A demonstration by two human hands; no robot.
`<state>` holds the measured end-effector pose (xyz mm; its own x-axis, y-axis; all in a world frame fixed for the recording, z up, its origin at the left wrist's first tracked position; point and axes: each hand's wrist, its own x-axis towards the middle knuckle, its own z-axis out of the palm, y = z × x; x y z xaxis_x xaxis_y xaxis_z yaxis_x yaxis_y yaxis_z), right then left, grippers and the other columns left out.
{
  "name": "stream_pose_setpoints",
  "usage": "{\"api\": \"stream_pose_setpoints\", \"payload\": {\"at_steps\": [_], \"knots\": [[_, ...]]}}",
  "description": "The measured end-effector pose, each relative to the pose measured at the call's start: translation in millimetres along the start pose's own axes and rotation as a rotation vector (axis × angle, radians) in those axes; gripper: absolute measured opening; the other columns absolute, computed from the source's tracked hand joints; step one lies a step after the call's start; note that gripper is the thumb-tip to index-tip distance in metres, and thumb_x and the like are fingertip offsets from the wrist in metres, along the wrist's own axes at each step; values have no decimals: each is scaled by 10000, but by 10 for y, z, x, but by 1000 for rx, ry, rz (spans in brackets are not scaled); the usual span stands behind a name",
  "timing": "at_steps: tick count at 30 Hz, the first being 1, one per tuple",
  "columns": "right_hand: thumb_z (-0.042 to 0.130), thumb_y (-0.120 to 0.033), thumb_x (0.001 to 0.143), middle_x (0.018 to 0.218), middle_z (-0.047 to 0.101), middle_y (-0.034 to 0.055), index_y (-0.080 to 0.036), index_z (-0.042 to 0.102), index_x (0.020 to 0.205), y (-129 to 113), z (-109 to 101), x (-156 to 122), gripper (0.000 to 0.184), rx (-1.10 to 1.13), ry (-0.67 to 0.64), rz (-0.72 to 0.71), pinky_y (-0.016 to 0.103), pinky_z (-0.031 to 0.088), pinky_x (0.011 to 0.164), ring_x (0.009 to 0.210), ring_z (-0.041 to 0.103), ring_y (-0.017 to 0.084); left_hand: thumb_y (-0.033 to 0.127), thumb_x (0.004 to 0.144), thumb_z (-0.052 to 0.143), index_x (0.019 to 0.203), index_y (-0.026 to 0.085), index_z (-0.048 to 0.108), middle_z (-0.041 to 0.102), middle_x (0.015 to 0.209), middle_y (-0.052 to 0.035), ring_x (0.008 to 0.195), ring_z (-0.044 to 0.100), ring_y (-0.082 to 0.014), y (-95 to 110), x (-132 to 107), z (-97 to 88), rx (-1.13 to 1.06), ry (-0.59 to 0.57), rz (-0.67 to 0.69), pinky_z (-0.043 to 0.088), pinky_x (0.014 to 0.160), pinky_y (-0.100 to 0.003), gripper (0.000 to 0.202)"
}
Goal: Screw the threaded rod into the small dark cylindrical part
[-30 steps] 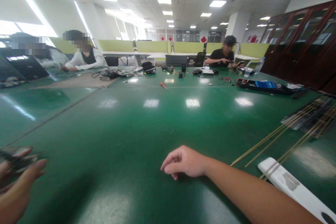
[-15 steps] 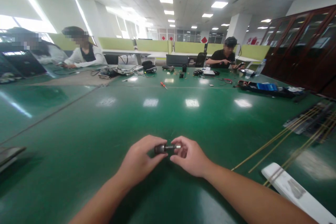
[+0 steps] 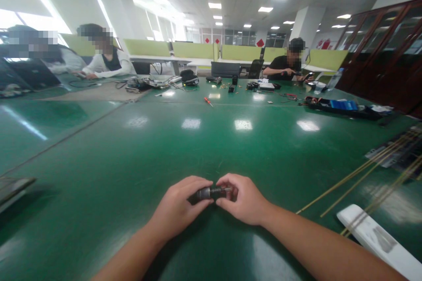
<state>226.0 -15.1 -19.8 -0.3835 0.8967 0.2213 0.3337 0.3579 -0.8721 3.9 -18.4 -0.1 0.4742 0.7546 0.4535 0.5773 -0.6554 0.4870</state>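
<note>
A small dark metal cylinder with a threaded silver end [image 3: 210,192] sits between my two hands, low over the green table [image 3: 211,140]. My left hand [image 3: 180,206] is closed round its dark end. My right hand [image 3: 242,197] pinches the threaded end with curled fingers. Both forearms reach in from the bottom edge and the hands meet near the middle of the view.
Thin brass rods [image 3: 362,175] and a white flat part [image 3: 379,239] lie at the right. A dark flat device [image 3: 13,186] rests at the left edge. A red screwdriver [image 3: 207,101], tools and a black tray [image 3: 343,107] lie far back, where three people sit.
A second ago my left hand was at the far left with a blurred dark thing and my right lay alone on the table. Both now meet on the small cylinder, slightly lower than before.
</note>
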Motion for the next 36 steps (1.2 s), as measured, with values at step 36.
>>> {"api": "stream_pose_setpoints", "payload": {"at_steps": [36], "knots": [[711,-234,824,748,669,5,-184,737,839,-93,-65,14,58,-122,-11,-96,246,416,643,690,589,135,225,870,673,1029,221,659,701,981,-29,899,662,-157,67,-7,34,-21,-23,-11,513,825,-276,160]]}}
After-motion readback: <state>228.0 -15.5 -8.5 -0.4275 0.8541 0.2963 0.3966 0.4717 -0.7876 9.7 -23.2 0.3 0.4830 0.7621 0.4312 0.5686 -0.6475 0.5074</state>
